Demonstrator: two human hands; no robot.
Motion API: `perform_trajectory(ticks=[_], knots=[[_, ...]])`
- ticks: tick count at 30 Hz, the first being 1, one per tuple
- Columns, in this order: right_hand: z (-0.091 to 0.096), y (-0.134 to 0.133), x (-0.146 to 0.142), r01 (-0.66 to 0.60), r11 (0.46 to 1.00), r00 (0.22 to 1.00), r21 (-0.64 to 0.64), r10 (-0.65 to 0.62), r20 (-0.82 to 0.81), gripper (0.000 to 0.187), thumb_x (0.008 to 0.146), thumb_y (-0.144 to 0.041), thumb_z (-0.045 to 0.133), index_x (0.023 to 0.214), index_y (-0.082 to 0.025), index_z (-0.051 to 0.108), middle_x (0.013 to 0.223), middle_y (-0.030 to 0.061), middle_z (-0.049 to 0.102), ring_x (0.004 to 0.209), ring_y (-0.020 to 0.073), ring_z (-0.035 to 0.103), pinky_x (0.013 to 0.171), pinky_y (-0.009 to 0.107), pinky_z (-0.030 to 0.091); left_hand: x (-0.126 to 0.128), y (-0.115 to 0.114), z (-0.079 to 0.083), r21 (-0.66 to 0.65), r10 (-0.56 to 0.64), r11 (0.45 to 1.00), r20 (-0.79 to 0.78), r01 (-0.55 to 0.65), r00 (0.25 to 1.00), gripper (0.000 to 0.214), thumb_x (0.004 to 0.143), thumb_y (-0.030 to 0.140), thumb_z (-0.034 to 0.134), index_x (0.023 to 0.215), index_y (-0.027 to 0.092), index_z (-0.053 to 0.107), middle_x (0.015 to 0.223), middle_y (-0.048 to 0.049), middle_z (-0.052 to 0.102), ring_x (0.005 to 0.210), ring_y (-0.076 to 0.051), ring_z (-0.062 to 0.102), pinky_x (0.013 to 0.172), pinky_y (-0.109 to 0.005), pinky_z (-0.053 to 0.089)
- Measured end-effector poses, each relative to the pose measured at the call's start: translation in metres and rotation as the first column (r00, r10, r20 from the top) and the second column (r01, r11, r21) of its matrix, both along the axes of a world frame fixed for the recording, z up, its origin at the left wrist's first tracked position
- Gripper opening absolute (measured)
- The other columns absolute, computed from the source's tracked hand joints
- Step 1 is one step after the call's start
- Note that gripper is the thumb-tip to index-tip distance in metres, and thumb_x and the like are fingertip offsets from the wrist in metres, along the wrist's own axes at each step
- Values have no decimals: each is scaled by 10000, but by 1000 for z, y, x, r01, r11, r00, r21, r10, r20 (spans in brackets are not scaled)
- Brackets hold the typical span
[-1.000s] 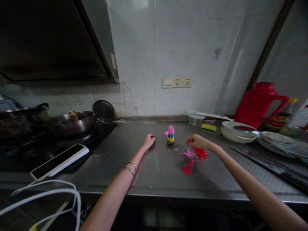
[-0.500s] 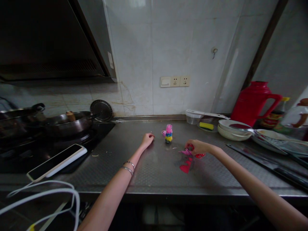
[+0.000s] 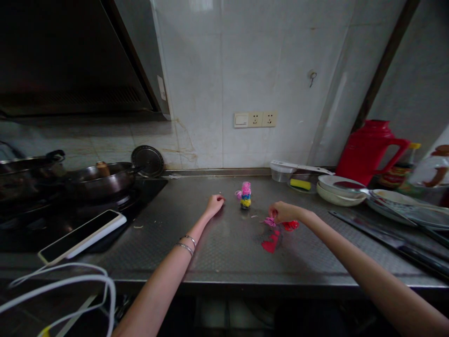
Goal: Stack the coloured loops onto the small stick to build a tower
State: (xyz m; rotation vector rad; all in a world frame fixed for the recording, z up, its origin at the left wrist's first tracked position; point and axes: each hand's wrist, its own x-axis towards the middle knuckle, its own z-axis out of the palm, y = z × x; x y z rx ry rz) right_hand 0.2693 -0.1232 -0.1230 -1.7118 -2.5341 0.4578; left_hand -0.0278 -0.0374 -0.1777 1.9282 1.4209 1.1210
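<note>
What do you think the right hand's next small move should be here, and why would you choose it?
I'd probably have the right hand lift the pink loops away from the red loops: it is right at them, and they look tangled together on the steel counter, close to the small multicoloured stack.

"What's the steel tabletop (image 3: pixel 224 248) carrying?"

"A small stack of pink, blue and yellow loops (image 3: pixel 246 195) is standing near the back edge, about mid-length."

"And toward the right end?"

"Red loops (image 3: pixel 291 225) and a flat red scrap (image 3: pixel 270 244) are lying nearer the front, stacked white bowls (image 3: pixel 336 194) are sitting by the back edge, and a long dark bar (image 3: pixel 386 241) is lying along the front right edge."
</note>
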Motion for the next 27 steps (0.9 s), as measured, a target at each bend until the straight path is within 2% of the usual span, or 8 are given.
perform_trajectory(ticks=[8, 18, 22, 27], knots=[[-4, 6, -4, -12, 1000, 1000, 12, 12, 15, 124, 589, -180, 540, 642, -166, 652, 623, 28, 638, 577, 128, 564, 507, 191, 377, -1, -1, 1, 19, 5, 1000, -10, -5, 1000, 220, 679, 96, 458, 752, 117, 664, 787, -60, 667, 750, -144, 588, 729, -245, 431], [-7, 1, -1, 29, 996, 988, 86, -15, -156, 153, 617, -203, 504, 645, -139, 639, 589, 10, 605, 563, 109, 516, 494, 185, 350, -1, -2, 1, 28, 0, 1000, -10, 0, 1000, 229, 683, 108, 449, 760, 101, 665, 781, -71, 666, 736, -148, 586, 733, -255, 431], [5, 6, 3, 56, 988, 953, 145, -9, -304, 188, 640, -260, 517, 685, -128, 643, 616, 15, 612, 575, 112, 516, 517, 194, 374, -1, 1, -1, 31, -5, 1000, -11, 5, 1000, 228, 685, 104, 451, 765, 99, 664, 789, -70, 666, 752, -145, 586, 739, -250, 431], [36, 15, -5, 131, 973, 863, 188, -18, -505, 248, 658, -327, 544, 746, -116, 638, 616, 23, 605, 520, 101, 496, 454, 192, 374, -2, 2, -2, 22, -16, 1000, -12, 16, 1000, 231, 692, 105, 445, 774, 93, 661, 803, -71, 666, 757, -142, 586, 736, -251, 433]])
